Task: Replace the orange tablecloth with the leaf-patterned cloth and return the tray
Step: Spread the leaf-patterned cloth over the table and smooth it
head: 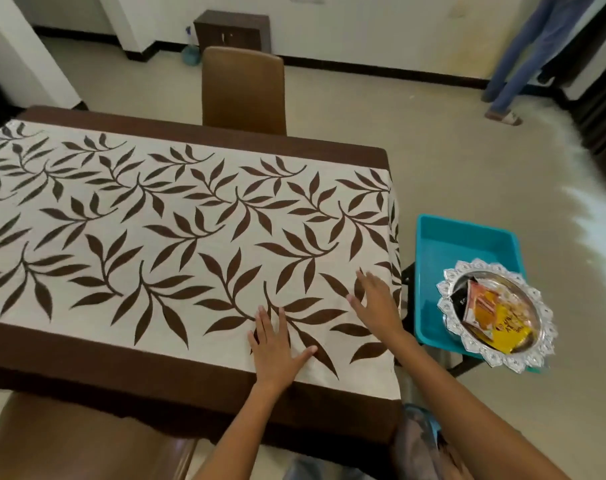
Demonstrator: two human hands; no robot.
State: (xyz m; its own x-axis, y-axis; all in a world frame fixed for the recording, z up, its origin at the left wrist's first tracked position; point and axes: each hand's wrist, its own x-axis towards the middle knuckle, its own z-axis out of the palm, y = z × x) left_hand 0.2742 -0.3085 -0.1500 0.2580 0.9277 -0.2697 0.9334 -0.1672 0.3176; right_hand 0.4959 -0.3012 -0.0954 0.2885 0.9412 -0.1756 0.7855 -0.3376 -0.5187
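Both hands, left hand (277, 344) and right hand (376, 299), lie flat with fingers spread, smoothing the leaf-patterned cloth (176, 230) over the tabletop; next, probably lifting the silver tray (495, 310) from the teal tub (464, 244) beside it.

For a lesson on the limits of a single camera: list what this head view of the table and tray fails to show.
1. Leaf-patterned cloth: its left end is cut off by the frame edge.
2. Table under it: fully covered by the cloth.
3. Packets on the silver tray: print too small and blurred to read.
4. Right hand: motion-blurred, finger contact unclear; left hand lies flat.
5. Teal bin: its near corner is hidden by the tray.
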